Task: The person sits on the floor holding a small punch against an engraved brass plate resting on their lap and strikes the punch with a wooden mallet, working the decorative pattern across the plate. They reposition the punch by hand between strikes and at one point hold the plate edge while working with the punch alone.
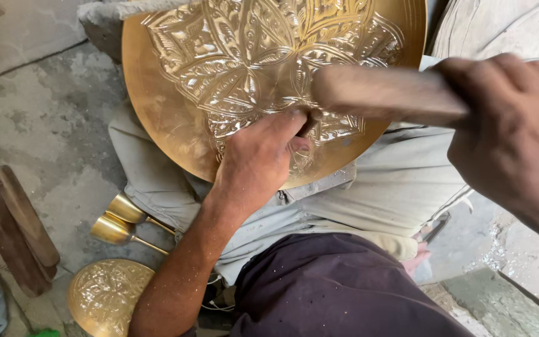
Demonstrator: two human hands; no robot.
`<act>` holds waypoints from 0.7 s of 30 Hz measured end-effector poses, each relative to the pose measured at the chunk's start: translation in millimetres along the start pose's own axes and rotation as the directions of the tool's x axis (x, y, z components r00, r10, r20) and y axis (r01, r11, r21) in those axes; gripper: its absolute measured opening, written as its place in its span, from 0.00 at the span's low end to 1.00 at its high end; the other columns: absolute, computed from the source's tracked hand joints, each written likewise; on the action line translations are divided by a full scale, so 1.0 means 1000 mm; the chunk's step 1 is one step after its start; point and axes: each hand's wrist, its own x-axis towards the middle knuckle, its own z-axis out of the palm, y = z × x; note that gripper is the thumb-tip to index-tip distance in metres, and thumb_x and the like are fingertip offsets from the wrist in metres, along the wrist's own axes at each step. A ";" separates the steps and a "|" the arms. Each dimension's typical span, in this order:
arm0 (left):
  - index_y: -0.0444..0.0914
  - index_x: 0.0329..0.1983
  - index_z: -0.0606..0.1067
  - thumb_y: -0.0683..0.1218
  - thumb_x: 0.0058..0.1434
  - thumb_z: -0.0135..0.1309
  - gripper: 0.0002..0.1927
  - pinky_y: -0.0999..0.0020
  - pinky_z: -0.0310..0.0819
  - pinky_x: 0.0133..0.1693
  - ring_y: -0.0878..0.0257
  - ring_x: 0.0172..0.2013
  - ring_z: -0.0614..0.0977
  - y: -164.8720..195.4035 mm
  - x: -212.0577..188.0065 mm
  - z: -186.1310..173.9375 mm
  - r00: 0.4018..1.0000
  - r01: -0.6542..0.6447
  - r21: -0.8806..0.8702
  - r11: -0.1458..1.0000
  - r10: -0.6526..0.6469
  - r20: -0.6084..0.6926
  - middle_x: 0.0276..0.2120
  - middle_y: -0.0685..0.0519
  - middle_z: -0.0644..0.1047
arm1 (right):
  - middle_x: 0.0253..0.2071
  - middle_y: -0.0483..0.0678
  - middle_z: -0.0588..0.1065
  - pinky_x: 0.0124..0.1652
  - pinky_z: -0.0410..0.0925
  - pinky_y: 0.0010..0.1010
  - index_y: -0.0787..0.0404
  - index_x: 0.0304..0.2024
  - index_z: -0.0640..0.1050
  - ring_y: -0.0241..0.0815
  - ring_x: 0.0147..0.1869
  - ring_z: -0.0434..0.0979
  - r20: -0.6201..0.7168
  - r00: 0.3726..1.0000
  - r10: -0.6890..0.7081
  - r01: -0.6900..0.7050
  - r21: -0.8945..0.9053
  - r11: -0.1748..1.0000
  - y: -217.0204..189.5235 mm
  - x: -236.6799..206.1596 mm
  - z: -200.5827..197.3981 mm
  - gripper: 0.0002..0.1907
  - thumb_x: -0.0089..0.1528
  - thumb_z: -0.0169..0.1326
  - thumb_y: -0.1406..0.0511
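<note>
Left hand (258, 163) on engraved brass plate (157, 125), right hand (514, 134) around wooden mallet (385, 93)

Left of the engraved brass plate (219, 68), bare concrete floor (38, 125) gives open passage. Below-left of the plate, two brass goblets (120, 221), a smaller engraved dish (104, 296) and wooden blocks (17, 231) crowd the way.

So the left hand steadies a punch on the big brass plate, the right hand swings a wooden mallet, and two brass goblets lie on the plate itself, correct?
Not quite. The head view shows the two brass goblets lying on the floor beside the leg, not on the big brass plate. The left hand does steady a punch there, and the right hand holds the wooden mallet.
</note>
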 end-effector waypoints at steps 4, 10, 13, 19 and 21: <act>0.41 0.53 0.73 0.41 0.67 0.59 0.13 0.64 0.80 0.40 0.58 0.40 0.86 0.000 -0.002 -0.001 1.000 -0.004 0.003 1.000 0.004 0.013 0.40 0.52 0.82 | 0.43 0.60 0.76 0.44 0.73 0.40 0.72 0.54 0.71 0.57 0.44 0.79 -0.044 0.969 0.244 -0.169 0.604 0.779 -0.008 -0.006 0.011 0.18 0.60 0.51 0.78; 0.41 0.57 0.72 0.40 0.66 0.60 0.17 0.63 0.81 0.41 0.55 0.41 0.86 0.001 -0.002 -0.004 0.997 -0.060 -0.048 0.997 0.063 0.052 0.43 0.50 0.82 | 0.44 0.63 0.77 0.45 0.74 0.39 0.74 0.54 0.73 0.56 0.46 0.81 -0.060 0.984 0.170 -0.125 0.448 0.885 -0.015 -0.031 0.010 0.11 0.69 0.53 0.79; 0.40 0.58 0.72 0.38 0.66 0.59 0.19 0.62 0.80 0.41 0.55 0.41 0.86 0.002 0.003 -0.007 0.994 -0.035 -0.097 0.995 0.045 0.104 0.43 0.49 0.82 | 0.41 0.65 0.76 0.41 0.73 0.40 0.76 0.53 0.72 0.57 0.41 0.80 -0.100 0.987 0.127 -0.084 0.352 0.932 -0.021 -0.031 0.013 0.14 0.64 0.55 0.80; 0.39 0.59 0.71 0.36 0.66 0.57 0.19 0.63 0.81 0.42 0.57 0.41 0.87 0.002 0.006 -0.010 0.986 -0.027 -0.139 0.990 0.049 0.158 0.44 0.47 0.81 | 0.41 0.62 0.75 0.40 0.71 0.39 0.74 0.57 0.70 0.54 0.40 0.78 -0.034 0.951 0.307 -0.255 0.475 0.842 -0.029 -0.030 0.021 0.16 0.66 0.53 0.79; 0.39 0.59 0.71 0.35 0.65 0.56 0.19 0.64 0.82 0.42 0.58 0.41 0.87 0.002 0.006 -0.009 0.984 -0.020 -0.135 0.991 0.044 0.175 0.44 0.47 0.82 | 0.36 0.61 0.76 0.36 0.70 0.38 0.72 0.52 0.73 0.54 0.35 0.78 0.020 0.973 0.232 -0.225 0.339 0.914 -0.025 -0.035 0.020 0.14 0.64 0.55 0.78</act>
